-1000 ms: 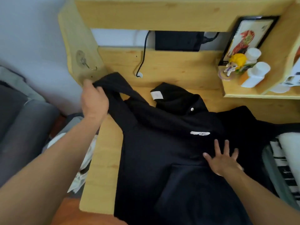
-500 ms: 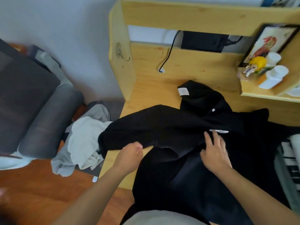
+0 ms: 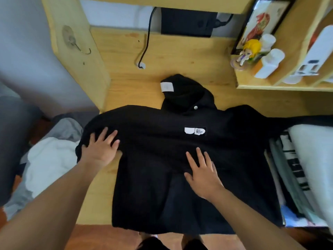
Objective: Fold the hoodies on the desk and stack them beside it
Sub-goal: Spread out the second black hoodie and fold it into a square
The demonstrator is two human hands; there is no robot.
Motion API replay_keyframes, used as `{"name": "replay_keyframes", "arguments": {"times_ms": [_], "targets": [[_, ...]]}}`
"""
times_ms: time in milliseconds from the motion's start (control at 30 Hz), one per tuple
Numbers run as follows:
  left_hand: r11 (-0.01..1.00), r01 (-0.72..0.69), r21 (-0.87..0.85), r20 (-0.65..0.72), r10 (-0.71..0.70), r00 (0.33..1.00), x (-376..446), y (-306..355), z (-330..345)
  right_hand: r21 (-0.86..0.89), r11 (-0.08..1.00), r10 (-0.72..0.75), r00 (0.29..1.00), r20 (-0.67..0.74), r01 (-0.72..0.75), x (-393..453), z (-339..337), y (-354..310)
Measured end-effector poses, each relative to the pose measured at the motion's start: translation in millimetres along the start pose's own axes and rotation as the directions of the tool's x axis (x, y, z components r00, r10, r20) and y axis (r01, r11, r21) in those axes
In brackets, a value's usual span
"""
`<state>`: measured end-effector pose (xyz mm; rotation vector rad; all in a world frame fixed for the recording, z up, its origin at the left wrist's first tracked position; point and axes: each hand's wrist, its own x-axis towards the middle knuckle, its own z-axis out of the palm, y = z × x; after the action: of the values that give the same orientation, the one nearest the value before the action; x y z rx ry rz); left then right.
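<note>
A black hoodie (image 3: 162,168) lies face up on the wooden desk (image 3: 126,91), hood toward the back, a white patch on its chest. Its left sleeve is folded across the chest. My left hand (image 3: 100,148) presses flat on the folded sleeve at the hoodie's left shoulder, fingers spread. My right hand (image 3: 201,170) lies flat on the middle of the body, fingers straight. The right sleeve runs off toward the right edge, and the hem hangs over the desk's front edge.
A heap of white and grey clothes (image 3: 46,159) lies on the floor left of the desk. More folded fabric (image 3: 306,168) sits at the right. A shelf (image 3: 281,85) with a figurine, bottles and a picture is at the back right; a cable hangs at the back.
My left hand carried the left sleeve from the desk's back left corner across the chest, let go, and now presses it flat. My right hand slid slightly down the body.
</note>
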<state>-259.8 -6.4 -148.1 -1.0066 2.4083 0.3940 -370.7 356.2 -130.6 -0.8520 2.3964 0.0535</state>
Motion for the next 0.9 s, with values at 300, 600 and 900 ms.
{"name": "replay_keyframes", "arguments": {"times_ms": [300, 600, 900], "targets": [[0.940, -0.303, 0.159, -0.004, 0.308, 0.951, -40, 93, 17, 0.232, 0.962, 0.166, 0.983, -0.075, -0.145, 52, -138, -16], [0.938, -0.267, 0.223, 0.171, 0.232, 0.958, -29, 89, 37, -0.323, 0.942, 0.067, 0.995, -0.078, -0.088, 243, -210, -13], [0.952, -0.251, 0.173, 0.204, 0.215, 0.955, -23, 95, 9, -0.132, 0.991, -0.093, 0.676, -0.731, -0.006, 172, -260, -15]]}}
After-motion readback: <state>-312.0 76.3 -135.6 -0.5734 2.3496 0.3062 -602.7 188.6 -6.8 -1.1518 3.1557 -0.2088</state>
